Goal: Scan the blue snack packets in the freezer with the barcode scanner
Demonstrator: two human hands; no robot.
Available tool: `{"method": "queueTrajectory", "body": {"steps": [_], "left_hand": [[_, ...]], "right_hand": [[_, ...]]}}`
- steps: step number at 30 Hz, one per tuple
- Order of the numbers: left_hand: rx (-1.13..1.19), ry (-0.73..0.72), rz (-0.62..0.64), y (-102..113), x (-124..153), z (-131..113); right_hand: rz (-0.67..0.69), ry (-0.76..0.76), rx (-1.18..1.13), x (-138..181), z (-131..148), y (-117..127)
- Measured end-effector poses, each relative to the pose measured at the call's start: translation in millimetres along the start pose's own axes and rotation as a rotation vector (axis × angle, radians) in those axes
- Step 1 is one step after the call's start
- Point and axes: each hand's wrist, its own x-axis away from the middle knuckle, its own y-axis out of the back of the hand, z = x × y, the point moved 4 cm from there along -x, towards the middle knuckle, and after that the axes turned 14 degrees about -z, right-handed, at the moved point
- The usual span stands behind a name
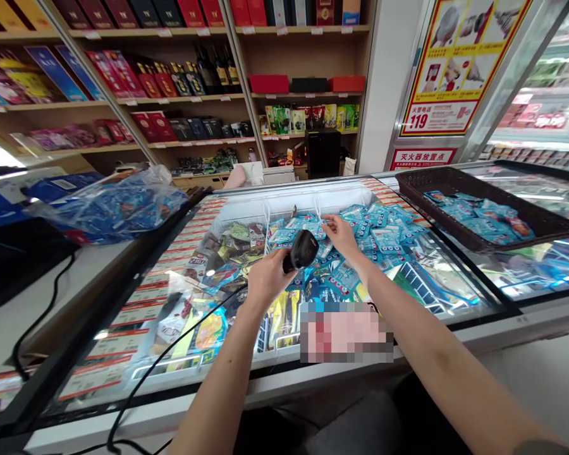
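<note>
My left hand (268,275) is wrapped round the handle of a black handheld barcode scanner (303,249), whose cable trails down to the lower left. The scanner's head points away from me, over a spread of small blue packets (391,237) lying on the freezer's glass top (171,309). To the right of the scanner, my right hand (341,235) has thumb and fingers pinched at the edge of a blue packet (315,225) among the others. The fingertips partly cover that edge. Under the glass are frozen goods in yellow, green and brown wrappers.
On the right, a dark brown plastic basket (488,212) holds several blue packets. A clear plastic bag (123,202) of blue packets rests on the left counter. Behind the freezer are shelves (184,98) of boxes and bottles. A black cable (171,347) crosses the glass.
</note>
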Motion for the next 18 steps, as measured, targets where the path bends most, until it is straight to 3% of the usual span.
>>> {"method": "queueTrajectory", "body": {"steps": [4, 10, 18], "left_hand": [[0.033, -0.076, 0.06, -1, 12, -21], [0.108, -0.112, 0.068, -4, 25, -45], [0.176, -0.169, 0.076, -3, 35, -41]], "right_hand": [[0.039, 0.059, 0.119, -2, 13, 10], [0.035, 0.171, 0.319, 8, 47, 46], [0.069, 0.21, 0.373, 35, 92, 81]]}}
